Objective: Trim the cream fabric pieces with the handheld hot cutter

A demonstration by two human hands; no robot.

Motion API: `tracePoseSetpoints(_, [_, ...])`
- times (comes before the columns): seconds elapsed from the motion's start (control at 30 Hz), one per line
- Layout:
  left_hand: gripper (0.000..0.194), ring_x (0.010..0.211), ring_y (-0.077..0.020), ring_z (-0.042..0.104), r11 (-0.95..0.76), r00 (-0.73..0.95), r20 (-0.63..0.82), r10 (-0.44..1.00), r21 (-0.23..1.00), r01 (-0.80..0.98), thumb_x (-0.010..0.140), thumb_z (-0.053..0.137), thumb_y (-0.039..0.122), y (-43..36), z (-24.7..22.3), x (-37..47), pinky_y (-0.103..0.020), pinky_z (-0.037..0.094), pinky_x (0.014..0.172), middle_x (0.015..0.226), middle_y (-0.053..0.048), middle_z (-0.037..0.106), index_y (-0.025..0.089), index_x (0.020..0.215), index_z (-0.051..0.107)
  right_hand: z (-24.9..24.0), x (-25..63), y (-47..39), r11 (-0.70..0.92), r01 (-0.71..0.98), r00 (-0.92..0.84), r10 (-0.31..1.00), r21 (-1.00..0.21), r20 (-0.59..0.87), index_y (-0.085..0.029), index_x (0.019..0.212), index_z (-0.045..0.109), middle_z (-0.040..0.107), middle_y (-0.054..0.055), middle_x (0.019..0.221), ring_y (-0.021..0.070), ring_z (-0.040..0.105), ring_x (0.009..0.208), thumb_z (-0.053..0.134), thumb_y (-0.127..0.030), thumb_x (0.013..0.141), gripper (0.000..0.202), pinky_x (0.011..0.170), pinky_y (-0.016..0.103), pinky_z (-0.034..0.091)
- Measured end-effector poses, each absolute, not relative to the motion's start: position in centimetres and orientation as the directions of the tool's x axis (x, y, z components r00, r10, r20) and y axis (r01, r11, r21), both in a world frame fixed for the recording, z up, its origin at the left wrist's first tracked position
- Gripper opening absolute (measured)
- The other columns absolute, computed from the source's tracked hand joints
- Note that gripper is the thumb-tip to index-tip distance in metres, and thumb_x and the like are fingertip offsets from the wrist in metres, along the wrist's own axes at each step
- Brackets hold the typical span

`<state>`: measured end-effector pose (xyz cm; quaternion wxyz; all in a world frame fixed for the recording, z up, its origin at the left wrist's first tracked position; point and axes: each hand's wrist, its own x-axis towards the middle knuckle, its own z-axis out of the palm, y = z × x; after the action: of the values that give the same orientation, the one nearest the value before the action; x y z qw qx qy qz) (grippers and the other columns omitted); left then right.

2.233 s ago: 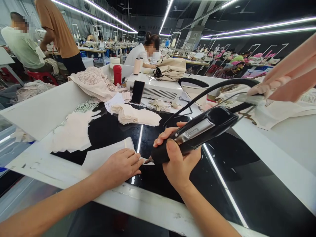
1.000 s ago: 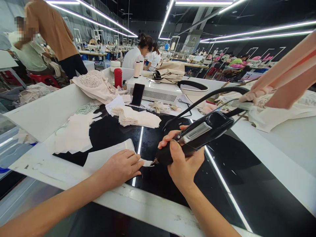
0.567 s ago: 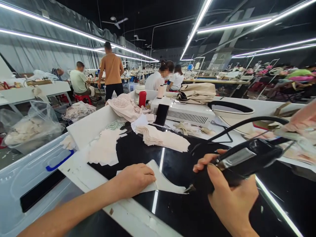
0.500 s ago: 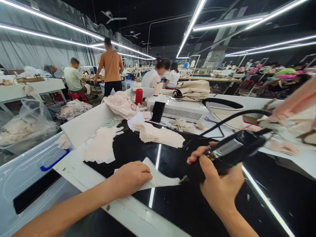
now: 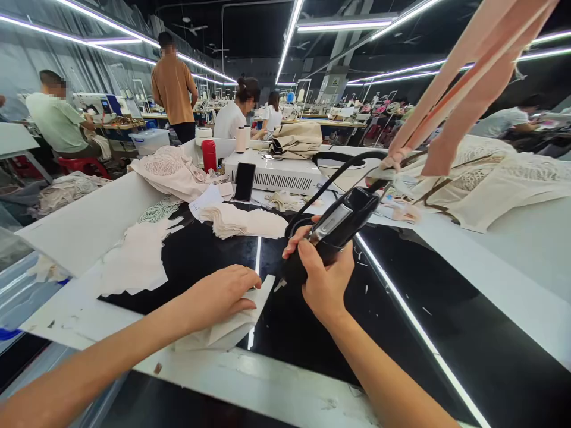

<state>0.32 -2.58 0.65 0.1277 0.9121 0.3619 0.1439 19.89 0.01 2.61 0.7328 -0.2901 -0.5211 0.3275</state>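
Observation:
My right hand [image 5: 323,270] is wrapped round a black handheld tool [image 5: 341,223] with a silver plate, a cable and pink fabric strips [image 5: 473,89] tied at its upper end. My left hand [image 5: 227,291] lies over a pale fabric piece [image 5: 236,324], fingers apart and bent, on the black table surface [image 5: 312,339]. The tool's lower end is just right of the fabric, beside a small scrap [image 5: 280,285]. Beyond my hands lies a stack of pale cut pieces [image 5: 245,221]; more pale pieces [image 5: 134,258] are at the left.
A phone [image 5: 244,182] leans against a white vented box [image 5: 272,172]. Near it stand a red bottle [image 5: 209,156] and thread cones [image 5: 241,139]. Lace garments [image 5: 495,172] lie at the right. Several people sit or stand further back, one in an orange shirt [image 5: 173,83].
The view has turned right. My left hand has loosened its fingers over the fabric, which now lies folded and turned under it. The tool is still in my right hand, nearer my left hand.

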Motion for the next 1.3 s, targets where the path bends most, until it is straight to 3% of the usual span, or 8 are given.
tracePoseSetpoints(0.17, [0.049, 0.144, -0.0264, 0.050, -0.794, 0.819, 0.137, 0.557, 0.378, 0.477, 0.087, 0.084, 0.028, 0.2, 0.3, 1.2, -0.044, 0.045, 0.117, 0.133, -0.009, 0.067, 0.021, 0.128, 0.058, 2.3, 19.6, -0.1, 0.609, -0.180, 0.237, 0.789, -0.773, 0.567, -0.025, 0.099, 0.056, 0.066, -0.007, 0.079, 0.0109, 0.062, 0.058, 0.077, -0.028, 0.083, 0.027, 0.056, 0.027, 0.056])
tracePoseSetpoints(0.3, [0.046, 0.149, -0.0289, 0.045, -0.785, 0.841, 0.057, 0.538, 0.397, 0.475, 0.088, 0.083, 0.031, 1.0, 0.0, 1.1, -0.060, 0.034, 0.122, 0.128, -0.007, 0.071, 0.024, 0.127, 0.059, 2.0, 19.2, -0.2, 0.608, -0.188, 0.232, 0.791, -0.771, 0.567, -0.025, 0.098, 0.057, 0.066, -0.006, 0.080, 0.0112, 0.062, 0.061, 0.078, -0.031, 0.083, 0.027, 0.058, 0.027, 0.057])
tracePoseSetpoints(0.53, [0.037, 0.148, -0.0307, 0.045, -0.762, 0.817, 0.039, 0.576, 0.388, 0.519, 0.088, 0.083, 0.035, 0.9, -0.4, 0.3, -0.069, 0.024, 0.123, 0.140, -0.010, 0.065, 0.023, 0.117, 0.062, 1.9, 18.3, -0.1, 0.595, -0.180, 0.230, 0.800, -0.783, 0.555, -0.025, 0.098, 0.057, 0.065, -0.006, 0.082, 0.0115, 0.061, 0.063, 0.078, -0.034, 0.082, 0.028, 0.062, 0.028, 0.056])
tracePoseSetpoints(0.93, [0.035, 0.152, -0.0327, 0.039, -0.772, 0.825, 0.022, 0.565, 0.368, 0.519, 0.091, 0.080, 0.035, 1.1, -0.8, -0.1, -0.074, 0.016, 0.123, 0.138, -0.011, 0.065, 0.021, 0.119, 0.063, 1.9, 17.1, -0.2, 0.579, -0.165, 0.191, 0.813, -0.799, 0.550, -0.024, 0.104, 0.057, 0.065, -0.003, 0.085, 0.0145, 0.064, 0.072, 0.077, -0.035, 0.080, 0.033, 0.065, 0.030, 0.056])
tracePoseSetpoints(1.13, [0.036, 0.157, -0.0339, 0.029, -0.686, 0.791, -0.068, 0.608, 0.458, 0.566, 0.090, 0.081, 0.038, 1.0, -0.2, 0.0, -0.073, 0.009, 0.125, 0.139, -0.005, 0.066, 0.026, 0.118, 0.062, 2.1, 18.0, 0.3, 0.611, -0.159, 0.263, 0.784, -0.776, 0.563, -0.025, 0.097, 0.055, 0.065, -0.005, 0.082, 0.0114, 0.062, 0.060, 0.078, -0.033, 0.082, 0.029, 0.060, 0.029, 0.056])
tracePoseSetpoints(1.3, [0.034, 0.157, -0.0354, 0.027, -0.678, 0.787, -0.089, 0.611, 0.455, 0.578, 0.090, 0.081, 0.041, 1.0, -0.1, 0.1, -0.071, 0.009, 0.126, 0.145, -0.006, 0.063, 0.025, 0.112, 0.061, 1.8, 18.2, 0.5, 0.622, -0.175, 0.266, 0.777, -0.763, 0.571, -0.026, 0.097, 0.055, 0.066, -0.007, 0.082, 0.0108, 0.063, 0.058, 0.077, -0.030, 0.082, 0.027, 0.057, 0.028, 0.056])
